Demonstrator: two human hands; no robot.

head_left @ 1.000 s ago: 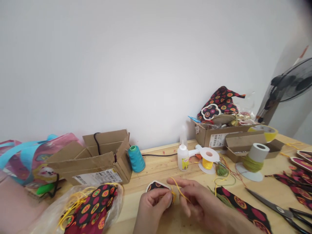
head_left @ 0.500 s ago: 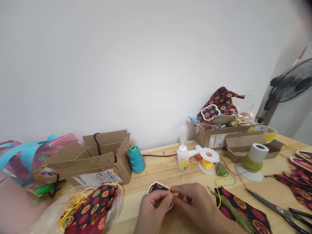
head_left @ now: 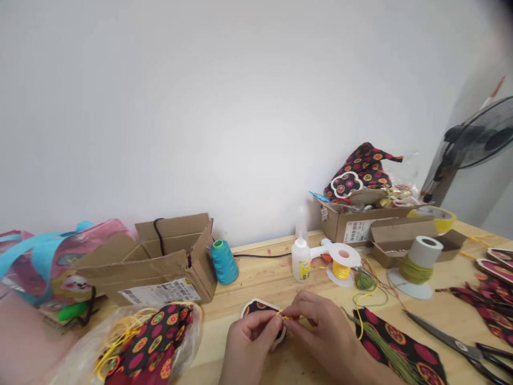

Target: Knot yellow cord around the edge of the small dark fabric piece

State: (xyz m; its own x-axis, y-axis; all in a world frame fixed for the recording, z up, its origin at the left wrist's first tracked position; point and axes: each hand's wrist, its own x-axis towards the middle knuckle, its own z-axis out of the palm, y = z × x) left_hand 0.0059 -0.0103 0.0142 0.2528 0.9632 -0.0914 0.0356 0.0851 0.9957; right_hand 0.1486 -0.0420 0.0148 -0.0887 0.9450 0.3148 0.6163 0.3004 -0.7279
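My left hand (head_left: 249,339) and right hand (head_left: 323,327) pinch yellow cord (head_left: 284,317); the patterned piece (head_left: 258,307) sits partly behind the left.

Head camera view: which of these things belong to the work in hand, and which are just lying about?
Belonging to the work:
- pale-rimmed patterned piece, in the left hand
- yellow cord, at the fingertips of the right hand

Untouched, seemingly just lying about:
- pink bag
- fan
- teal thread cone
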